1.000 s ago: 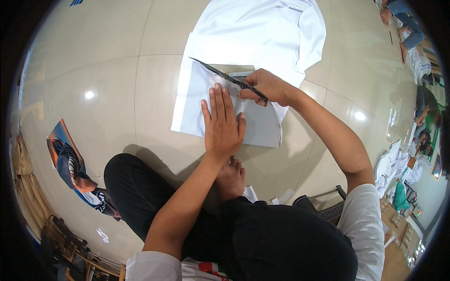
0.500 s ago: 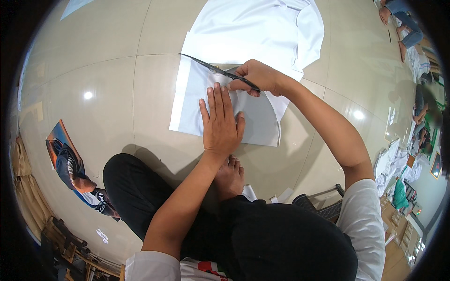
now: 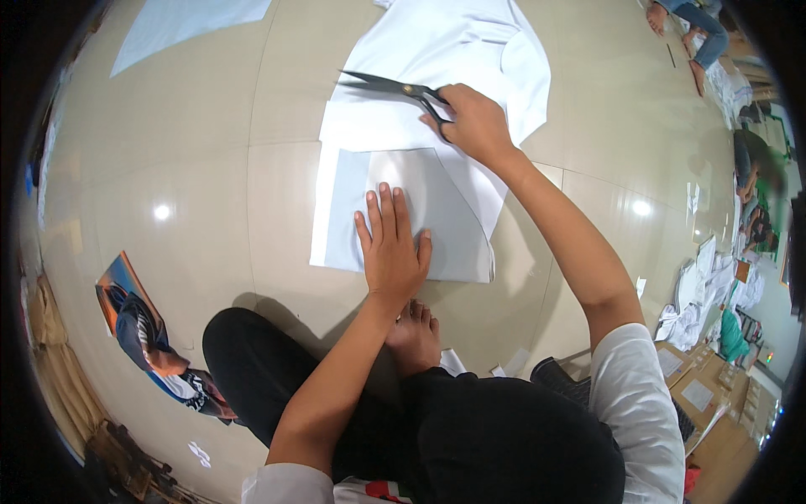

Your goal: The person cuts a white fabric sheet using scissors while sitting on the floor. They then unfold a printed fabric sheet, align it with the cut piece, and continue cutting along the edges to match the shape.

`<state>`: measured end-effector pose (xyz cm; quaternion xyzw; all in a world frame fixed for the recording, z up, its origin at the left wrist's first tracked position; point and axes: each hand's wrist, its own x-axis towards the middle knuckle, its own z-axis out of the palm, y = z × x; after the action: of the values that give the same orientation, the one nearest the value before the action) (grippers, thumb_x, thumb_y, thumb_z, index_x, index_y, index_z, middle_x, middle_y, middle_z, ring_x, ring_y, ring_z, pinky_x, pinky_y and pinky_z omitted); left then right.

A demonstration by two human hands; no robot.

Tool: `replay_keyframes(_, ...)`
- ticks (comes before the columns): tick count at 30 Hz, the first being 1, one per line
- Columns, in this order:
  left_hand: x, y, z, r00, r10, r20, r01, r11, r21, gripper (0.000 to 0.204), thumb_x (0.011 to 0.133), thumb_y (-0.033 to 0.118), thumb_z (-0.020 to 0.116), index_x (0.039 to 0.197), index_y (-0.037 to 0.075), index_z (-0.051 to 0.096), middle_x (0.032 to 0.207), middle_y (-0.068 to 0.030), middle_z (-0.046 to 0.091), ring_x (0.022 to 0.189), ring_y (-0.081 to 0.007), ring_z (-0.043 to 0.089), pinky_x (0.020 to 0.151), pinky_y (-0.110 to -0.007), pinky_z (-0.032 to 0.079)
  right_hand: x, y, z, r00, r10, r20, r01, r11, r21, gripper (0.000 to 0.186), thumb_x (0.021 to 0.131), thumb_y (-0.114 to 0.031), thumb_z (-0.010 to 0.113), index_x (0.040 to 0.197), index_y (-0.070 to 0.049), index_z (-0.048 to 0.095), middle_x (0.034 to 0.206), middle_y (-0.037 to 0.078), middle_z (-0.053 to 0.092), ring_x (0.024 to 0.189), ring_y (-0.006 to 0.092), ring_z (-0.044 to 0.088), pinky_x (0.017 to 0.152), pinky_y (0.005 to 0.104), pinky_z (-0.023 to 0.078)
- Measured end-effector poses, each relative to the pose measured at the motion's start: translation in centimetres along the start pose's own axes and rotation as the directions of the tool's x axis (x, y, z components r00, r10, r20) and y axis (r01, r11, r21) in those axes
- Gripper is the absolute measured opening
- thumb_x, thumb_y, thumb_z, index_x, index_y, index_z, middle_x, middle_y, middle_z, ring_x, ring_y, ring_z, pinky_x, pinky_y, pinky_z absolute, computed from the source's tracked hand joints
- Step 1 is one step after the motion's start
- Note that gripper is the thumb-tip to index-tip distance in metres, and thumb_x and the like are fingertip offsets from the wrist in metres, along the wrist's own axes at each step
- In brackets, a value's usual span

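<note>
My left hand (image 3: pixel 395 252) lies flat, fingers spread, on a grey pattern piece (image 3: pixel 453 227) placed over white cloth. In my right hand (image 3: pixel 472 120) is a pair of black scissors (image 3: pixel 408 89), fingers through the handle loops. The blades are slightly parted and point left, over the white cloth (image 3: pixel 437 59) beyond the grey piece's far edge. That cloth spreads across the tiled floor away from me. A white strip of it shows along the left side of the grey piece, and a slanted part shows on its right.
My bare foot (image 3: pixel 413 340) rests just below the cloth. Another pale cloth (image 3: pixel 189 29) lies at the far left. A crumpled dark printed cloth (image 3: pixel 147 336) is left of my knee. Cardboard boxes (image 3: pixel 705 386), white cloth piles (image 3: pixel 693 290) and other people are at the right.
My right hand has lifted the scissors from the grey piece's far edge and moved them farther away, turning their flat side into view. My left hand stays flat on the grey piece.
</note>
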<state>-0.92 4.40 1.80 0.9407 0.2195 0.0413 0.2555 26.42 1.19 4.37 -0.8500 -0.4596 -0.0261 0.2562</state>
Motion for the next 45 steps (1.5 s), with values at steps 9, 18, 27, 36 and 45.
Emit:
replay_keyframes(9,2.9,-8.8,-6.3,0.915,0.286,0.283,-0.320,0.944,0.078,0.083,0.101,0.031,0.061,0.172,0.006,0.026,0.181,-0.0155,0.020,0.167,-0.0396,0.013,0.134,-0.062,0.007,-12.2,8.3,-5.6,0.856,0.456,-0.241,-0.497,0.855,-0.149,0.049,0.092,-0.041,0.083,0.109,0.002,0.068,0.107,0.022,0.067,0.104,0.0430,0.065,0.090,0.0504,0.053)
replay_keyframes(18,9.9,-12.0,-14.4,0.608,0.477,0.635,-0.666,0.741,0.081,0.078,0.086,0.009,0.061,0.162,0.024,0.050,0.179,-0.0082,0.028,0.168,-0.0391,0.013,0.136,-0.062,0.009,-39.2,9.5,-11.6,0.247,0.709,-0.660,-0.968,0.215,-0.132,0.044,0.091,-0.024,0.078,0.122,0.005,0.069,0.116,0.027,0.070,0.112,0.0467,0.067,0.100,0.0522,0.053)
replay_keyframes(27,4.0,-7.4,-4.4,0.988,0.153,0.033,-0.156,0.981,0.118,0.071,0.107,0.036,0.057,0.166,0.002,0.035,0.178,-0.0211,0.023,0.165,-0.0490,0.012,0.132,-0.066,0.009,-44.0,3.6,-12.1,0.135,0.598,-0.790,-0.962,0.269,0.039,0.044,0.083,-0.006,0.075,0.123,0.010,0.065,0.115,0.024,0.070,0.104,0.0428,0.068,0.097,0.0497,0.053)
replay_keyframes(36,2.4,-5.0,-4.0,0.851,0.422,0.312,-0.467,0.881,0.081,0.077,0.108,0.041,0.054,0.172,0.010,0.028,0.180,-0.0190,0.021,0.164,-0.0517,0.010,0.132,-0.066,0.010,-32.6,-5.4,-6.2,0.451,0.886,-0.109,-0.667,0.416,0.618,0.035,0.093,-0.031,0.085,0.097,0.001,0.072,0.077,0.000,0.063,0.071,0.0097,0.055,0.065,0.0300,0.047)
replay_keyframes(45,3.0,-5.7,-3.6,0.975,0.222,0.013,-0.221,0.962,0.160,0.081,0.107,0.045,0.056,0.171,0.005,0.028,0.179,-0.0228,0.020,0.165,-0.0511,0.011,0.131,-0.068,0.009,-34.1,-14.5,-6.8,0.298,0.773,0.559,-0.831,-0.078,0.551,0.044,0.094,-0.040,0.085,0.081,-0.002,0.067,0.069,0.004,0.064,0.059,0.0114,0.059,0.054,0.0302,0.047)
